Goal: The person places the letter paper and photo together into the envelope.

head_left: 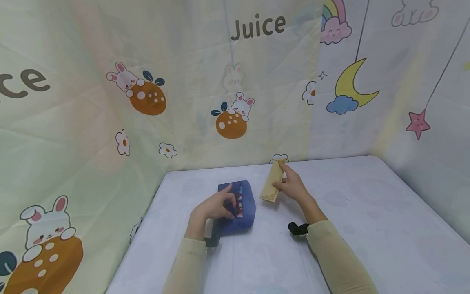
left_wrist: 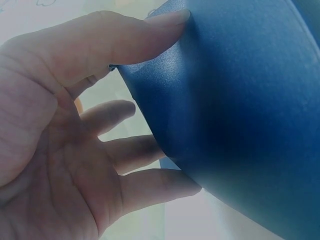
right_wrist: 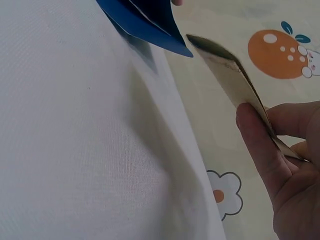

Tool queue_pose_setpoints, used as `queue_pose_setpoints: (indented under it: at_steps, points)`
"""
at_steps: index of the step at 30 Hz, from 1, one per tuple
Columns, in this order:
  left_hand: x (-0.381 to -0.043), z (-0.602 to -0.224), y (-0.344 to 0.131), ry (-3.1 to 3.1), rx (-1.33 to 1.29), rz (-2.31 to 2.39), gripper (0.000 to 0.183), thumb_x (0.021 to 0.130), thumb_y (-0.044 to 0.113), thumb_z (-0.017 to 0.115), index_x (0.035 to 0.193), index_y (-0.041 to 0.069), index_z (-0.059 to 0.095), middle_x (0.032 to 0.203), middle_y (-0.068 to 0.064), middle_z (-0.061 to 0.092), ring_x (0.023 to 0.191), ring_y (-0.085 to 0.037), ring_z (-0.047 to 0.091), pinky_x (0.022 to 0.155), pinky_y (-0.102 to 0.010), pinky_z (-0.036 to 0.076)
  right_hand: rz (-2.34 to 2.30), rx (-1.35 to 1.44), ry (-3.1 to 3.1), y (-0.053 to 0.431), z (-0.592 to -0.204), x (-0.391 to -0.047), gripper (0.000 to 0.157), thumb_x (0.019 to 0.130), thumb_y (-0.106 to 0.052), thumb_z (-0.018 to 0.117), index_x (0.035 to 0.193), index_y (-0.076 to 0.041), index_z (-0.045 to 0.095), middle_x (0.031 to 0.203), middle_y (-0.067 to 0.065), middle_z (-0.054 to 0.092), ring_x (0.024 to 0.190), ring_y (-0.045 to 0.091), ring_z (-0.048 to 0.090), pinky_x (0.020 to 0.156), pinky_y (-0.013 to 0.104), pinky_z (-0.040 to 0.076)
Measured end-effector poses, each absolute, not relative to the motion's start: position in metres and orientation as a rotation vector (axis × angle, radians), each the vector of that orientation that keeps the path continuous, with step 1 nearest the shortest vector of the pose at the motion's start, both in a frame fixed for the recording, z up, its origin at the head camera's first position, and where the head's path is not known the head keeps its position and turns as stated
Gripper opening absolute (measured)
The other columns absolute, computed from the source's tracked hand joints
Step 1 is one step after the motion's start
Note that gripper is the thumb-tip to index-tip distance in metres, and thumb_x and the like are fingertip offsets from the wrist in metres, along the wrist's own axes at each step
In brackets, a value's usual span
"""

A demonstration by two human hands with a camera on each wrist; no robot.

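The blue envelope [head_left: 249, 206] is in the left hand [head_left: 216, 206], over the near-middle part of the white-covered table [head_left: 268, 261]; whether its underside touches the cloth I cannot tell. That hand pinches the envelope's edge, the thumb lying on one face and other fingers on the opposite side, as the left wrist view shows. A narrow, colourfully printed strip [head_left: 240, 202] shows within the envelope, just beside the left fingertips. The right hand [head_left: 295, 185] is to the right of the envelope and pinches a cream folded piece [head_left: 272, 183] between thumb and fingers. This piece, with speckled brown-gold trim at its ends, stands tilted just beside the envelope, and in the right wrist view a gap separates the two. Nearer the wearer than the envelope, a dark device [head_left: 213, 236] sits at the left wrist, and a black one [head_left: 298, 228] at the right wrist, to the envelope's right. Light yellowish sleeves [head_left: 339, 257] cover both forearms. Beyond the envelope and the table's far edge hangs a pale cloth backdrop [head_left: 191, 122], printed with rabbits on orange fruits, white flowers and the word "Juice"; a yellow moon and a pink star are to the envelope's right.
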State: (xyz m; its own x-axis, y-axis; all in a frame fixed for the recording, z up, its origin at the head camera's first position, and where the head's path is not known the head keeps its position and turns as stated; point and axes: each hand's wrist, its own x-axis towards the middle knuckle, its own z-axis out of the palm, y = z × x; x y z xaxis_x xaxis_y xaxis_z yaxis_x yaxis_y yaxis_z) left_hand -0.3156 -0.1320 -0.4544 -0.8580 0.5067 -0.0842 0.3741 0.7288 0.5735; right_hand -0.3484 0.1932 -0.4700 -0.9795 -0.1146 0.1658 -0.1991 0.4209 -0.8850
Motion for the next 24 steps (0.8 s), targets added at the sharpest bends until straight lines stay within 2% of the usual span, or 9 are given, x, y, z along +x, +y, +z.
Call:
queue_pose_setpoints:
  at_steps: [5,7,10,13,15,18,21,24]
  points:
    - [-0.316,-0.454,-0.132,2.704,0.715,0.819,0.036,0.074,0.010,0.091,0.088,0.029,0.064,0.174,-0.011,0.020,0.154,-0.043,0.035,0.121,-0.062,0.033,1.629,0.267,-2.568,0.192,-0.470,-0.349,0.095,0.091,-0.005,0.078,0.165,-0.006,0.019,0.164,0.027,0.035,0.075,0.015,0.069,0.067,0.029,0.058]
    - [-0.316,-0.454,-0.132,2.705,0.728,0.821,0.035,0.074,0.010,0.091,0.088,0.029,0.064,0.174,-0.012,0.021,0.153,-0.044,0.035,0.120,-0.062,0.034,1.644,0.265,-2.555,0.192,-0.469,-0.349,0.097,0.090,-0.006,0.079,0.165,-0.006,0.019,0.160,0.028,0.041,0.072,0.014,0.069,0.068,0.035,0.060]
    - [-0.316,-0.454,-0.132,2.704,0.730,0.825,0.035,0.074,0.011,0.091,0.088,0.028,0.064,0.174,-0.013,0.021,0.152,-0.044,0.036,0.120,-0.062,0.034,1.675,0.260,-2.539,0.190,-0.469,-0.349,0.098,0.089,-0.007,0.081,0.165,-0.008,0.020,0.140,0.029,0.060,0.071,0.015,0.070,0.072,0.046,0.061]
    - [-0.315,-0.454,-0.132,2.701,0.734,0.830,0.035,0.074,0.011,0.091,0.088,0.028,0.064,0.174,-0.014,0.021,0.152,-0.044,0.036,0.120,-0.062,0.033,1.700,0.252,-2.523,0.189,-0.470,-0.348,0.098,0.088,-0.006,0.081,0.165,-0.008,0.021,0.130,0.029,0.065,0.071,0.016,0.072,0.075,0.052,0.061]
    - [-0.315,-0.454,-0.132,2.700,0.733,0.829,0.035,0.074,0.011,0.091,0.087,0.028,0.064,0.174,-0.014,0.021,0.153,-0.045,0.035,0.121,-0.062,0.033,1.711,0.251,-2.512,0.188,-0.471,-0.349,0.098,0.088,-0.006,0.081,0.165,-0.008,0.021,0.142,0.028,0.058,0.073,0.016,0.072,0.076,0.052,0.061]
    - [-0.315,-0.454,-0.131,2.698,0.729,0.823,0.035,0.074,0.011,0.091,0.087,0.028,0.064,0.174,-0.013,0.021,0.153,-0.045,0.034,0.121,-0.062,0.032,1.737,0.248,-2.489,0.185,-0.472,-0.348,0.098,0.088,-0.008,0.082,0.165,-0.008,0.022,0.164,0.021,0.036,0.076,0.016,0.073,0.078,0.053,0.061]
    - [-0.316,-0.455,-0.131,2.699,0.709,0.819,0.035,0.073,0.010,0.091,0.087,0.028,0.064,0.174,-0.011,0.021,0.154,-0.044,0.033,0.122,-0.063,0.031,1.766,0.255,-2.480,0.182,-0.472,-0.348,0.097,0.088,-0.011,0.083,0.165,-0.009,0.023,0.170,0.017,0.027,0.078,0.016,0.073,0.078,0.051,0.061]
    - [-0.317,-0.455,-0.131,2.697,0.698,0.824,0.036,0.073,0.009,0.091,0.088,0.028,0.064,0.175,-0.010,0.020,0.154,-0.043,0.033,0.122,-0.062,0.031,1.780,0.268,-2.488,0.178,-0.471,-0.347,0.097,0.088,-0.013,0.083,0.165,-0.010,0.023,0.170,0.016,0.028,0.076,0.016,0.072,0.074,0.048,0.061]
